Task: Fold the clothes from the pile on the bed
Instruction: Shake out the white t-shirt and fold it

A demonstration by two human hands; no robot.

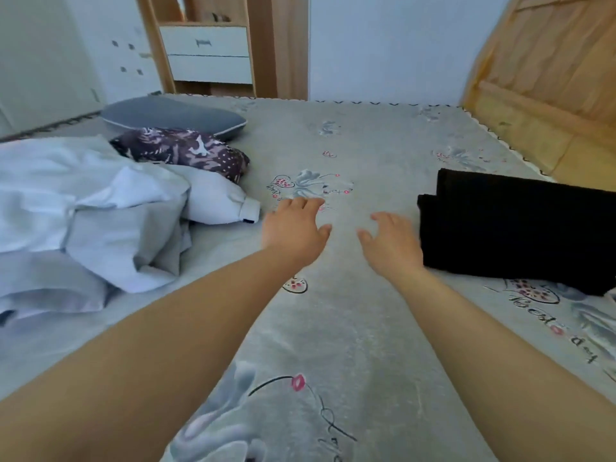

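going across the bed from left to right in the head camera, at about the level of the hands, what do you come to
pale clothes pile → left hand → right hand → folded black garment

Two bare forearms show, with no sleeves, cuffs or gloves anywhere along their visible length from the bottom edge of the view up to the wrists. The left hand (pixel 293 228) and the right hand (pixel 391 241) wear nothing: no rings, watch, bracelet or band shows on either wrist. The fingers (pixel 301 203) are short and rounded at the tips, and the nails are too blurred to make out.
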